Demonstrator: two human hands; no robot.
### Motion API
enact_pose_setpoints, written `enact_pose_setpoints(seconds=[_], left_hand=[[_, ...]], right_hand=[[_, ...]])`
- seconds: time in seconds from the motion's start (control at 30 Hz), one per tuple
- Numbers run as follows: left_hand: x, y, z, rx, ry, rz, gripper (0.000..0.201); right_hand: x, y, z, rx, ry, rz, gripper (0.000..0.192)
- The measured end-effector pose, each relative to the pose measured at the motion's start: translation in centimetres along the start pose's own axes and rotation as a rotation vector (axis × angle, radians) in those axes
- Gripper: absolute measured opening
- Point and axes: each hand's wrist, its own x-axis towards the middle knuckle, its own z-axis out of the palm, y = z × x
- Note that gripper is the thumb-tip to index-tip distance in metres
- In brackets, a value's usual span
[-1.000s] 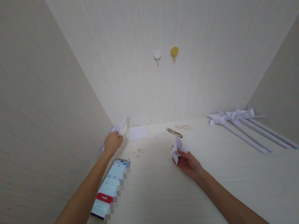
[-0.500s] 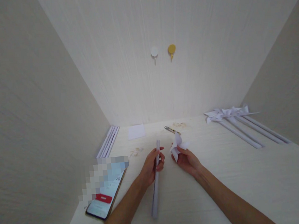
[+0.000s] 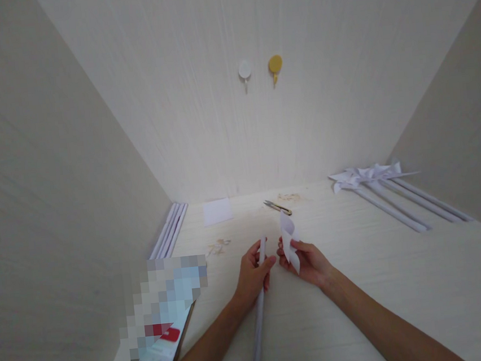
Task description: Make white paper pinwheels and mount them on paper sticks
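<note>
My left hand [image 3: 252, 275] grips a long white rolled paper stick [image 3: 258, 329] near its top end; the stick slants down toward the table's near edge. Right beside it, my right hand [image 3: 310, 262] pinches a small folded white paper pinwheel head [image 3: 289, 241]. The stick's top end and the pinwheel head are a short gap apart, above the middle of the pale wooden table [image 3: 362, 299].
Several white paper sticks [image 3: 169, 231] lie along the left wall. A white paper square [image 3: 217, 211] and small snips [image 3: 277, 206] lie at the back. Finished paper pinwheels [image 3: 388, 189] lie at the back right. A phone [image 3: 164, 335] lies front left. Two hooks [image 3: 259, 68] hang on the wall.
My left hand took one stick from the pile at the left wall and brought it to the middle, beside my right hand. The right hand turned the pinwheel head toward the stick.
</note>
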Motion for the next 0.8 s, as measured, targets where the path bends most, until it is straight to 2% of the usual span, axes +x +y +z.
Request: enact_pose_setpoints(seconds=[0.2, 0.43, 0.63, 0.8], left_hand=[[-0.16, 0.09, 0.04, -0.069, -0.049, -0.032, 0.050], [-0.08, -0.28, 0.13, -0.036, -0.089, 0.055, 0.033], [-0.05, -0.05, 0.19, -0.090, -0.085, -0.019, 0.038], [0.00, -0.16, 0.26, -0.108, -0.126, -0.014, 0.043]], right_hand=[[-0.08, -0.06, 0.09, -0.006, 0.061, -0.001, 0.015], [-0.09, -0.03, 0.20, -0.031, 0.028, -0.003, 0.012], [-0.10, 0.01, 0.07, -0.083, -0.014, -0.017, 0.013], [-0.07, 0.00, 0.01, -0.092, -0.031, -0.026, 0.012]])
